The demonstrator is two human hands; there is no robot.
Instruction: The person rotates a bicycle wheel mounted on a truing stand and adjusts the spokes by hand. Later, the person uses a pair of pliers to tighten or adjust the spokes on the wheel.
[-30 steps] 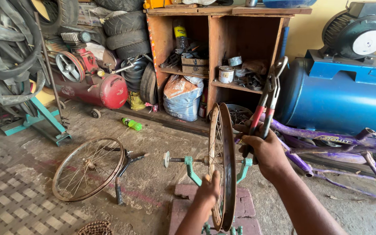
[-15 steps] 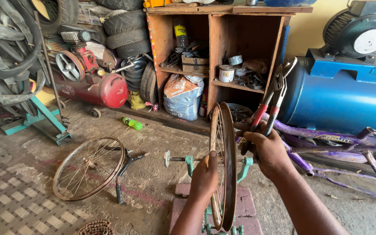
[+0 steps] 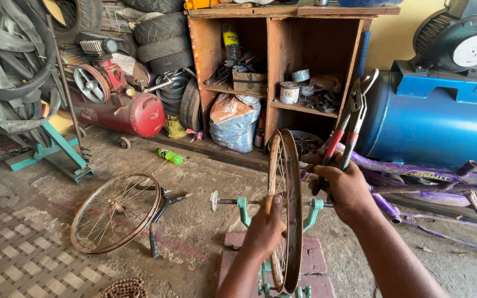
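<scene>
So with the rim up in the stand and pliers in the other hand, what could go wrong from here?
1. The left hand grips the rim right at its edge; if the wheel turns, fingers could get caught against the green stand.
2. The right hand holds the pliers upright close to the rim; a slip might knock them into the spokes.
3. The stand sits on a small brick slab; a hard push could probably tip it.

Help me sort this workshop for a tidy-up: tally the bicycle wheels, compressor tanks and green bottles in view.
Bicycle wheels: 2, one on the green stand, one lying on the floor
Compressor tanks: 2, red and blue
Green bottles: 1
Total: 5
</scene>
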